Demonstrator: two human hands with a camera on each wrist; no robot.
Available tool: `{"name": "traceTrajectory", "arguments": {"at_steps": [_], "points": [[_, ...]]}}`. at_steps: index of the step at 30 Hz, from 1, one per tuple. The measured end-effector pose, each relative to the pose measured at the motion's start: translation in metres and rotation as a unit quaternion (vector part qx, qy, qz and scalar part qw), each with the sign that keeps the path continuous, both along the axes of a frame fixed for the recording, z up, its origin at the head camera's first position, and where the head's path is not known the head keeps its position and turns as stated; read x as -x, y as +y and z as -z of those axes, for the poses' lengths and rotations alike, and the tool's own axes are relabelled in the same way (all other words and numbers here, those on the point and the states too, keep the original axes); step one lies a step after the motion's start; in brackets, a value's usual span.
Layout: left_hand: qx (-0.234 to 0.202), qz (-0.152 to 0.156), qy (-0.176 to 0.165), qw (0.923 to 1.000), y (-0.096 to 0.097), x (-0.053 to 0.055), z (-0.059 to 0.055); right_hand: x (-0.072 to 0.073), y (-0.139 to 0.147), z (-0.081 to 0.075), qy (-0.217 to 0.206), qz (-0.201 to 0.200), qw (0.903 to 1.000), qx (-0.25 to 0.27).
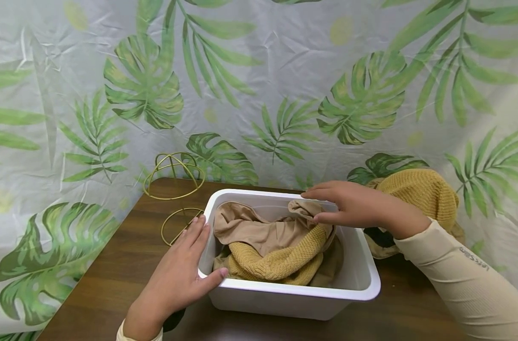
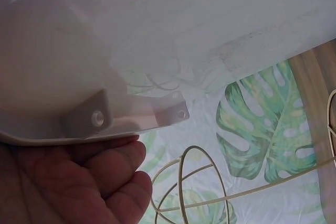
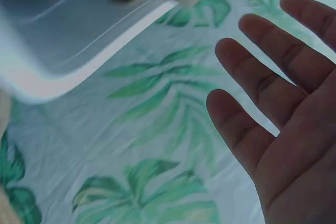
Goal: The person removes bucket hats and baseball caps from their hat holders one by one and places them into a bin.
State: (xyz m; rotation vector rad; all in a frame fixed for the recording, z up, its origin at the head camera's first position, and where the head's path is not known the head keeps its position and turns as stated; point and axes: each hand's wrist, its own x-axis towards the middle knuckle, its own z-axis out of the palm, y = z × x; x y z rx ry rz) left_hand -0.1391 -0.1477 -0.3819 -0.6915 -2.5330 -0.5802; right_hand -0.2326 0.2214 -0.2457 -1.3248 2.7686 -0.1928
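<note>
A white plastic tub (image 1: 284, 294) stands on the table, holding crumpled beige fabric (image 1: 263, 235) and a mustard ribbed knit (image 1: 280, 265). At the tub's left front corner my left hand (image 1: 173, 274) rests on the rim, its fingers along the left side and the thumb over the front edge. Seen from the left wrist, those fingers (image 2: 118, 166) lie against the underside of the ribbed rim. My right hand (image 1: 352, 203) is held over the tub's back right, near a bunched end of the beige fabric. In the right wrist view its fingers (image 3: 262, 85) are spread and hold nothing.
Gold wire dome frames (image 1: 173, 176) stand at the back left of the brown wooden table (image 1: 109, 270). On the right, behind my right forearm, is a rounded mustard knit piece (image 1: 421, 194) with beige and black material under it. A leaf-print sheet (image 1: 259, 71) hangs behind.
</note>
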Motion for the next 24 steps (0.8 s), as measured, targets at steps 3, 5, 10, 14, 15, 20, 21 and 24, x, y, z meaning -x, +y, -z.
{"name": "traceTrajectory", "arguments": {"at_steps": [3,5,10,14,15,20,21,24], "points": [[-0.002,0.001,-0.002,1.0000,0.001,0.000,0.000,0.000,0.011,0.002,0.015,0.002,0.9998,-0.015],[-0.004,0.001,-0.001,1.0000,0.000,0.001,0.001,0.001,0.015,0.004,0.022,-0.001,0.9995,-0.021],[-0.003,0.001,0.003,1.0000,0.001,0.002,0.002,0.004,0.015,0.013,0.024,-0.007,0.9990,-0.038],[-0.004,0.000,0.002,1.0000,0.000,0.002,0.002,0.008,0.007,0.019,0.010,-0.005,0.9985,-0.054],[-0.004,0.000,0.001,1.0000,0.000,0.002,0.003,0.009,0.004,0.020,0.002,-0.008,0.9983,-0.057],[-0.002,0.000,0.003,1.0000,-0.001,0.001,0.003,0.016,-0.006,0.031,-0.032,-0.033,0.9950,-0.088],[-0.001,0.001,0.003,1.0000,-0.001,0.001,0.003,0.017,-0.007,0.033,-0.033,-0.037,0.9940,-0.097],[0.001,0.002,0.002,1.0000,-0.001,0.002,0.002,0.020,-0.012,0.038,-0.031,-0.042,0.9914,-0.120]]}}
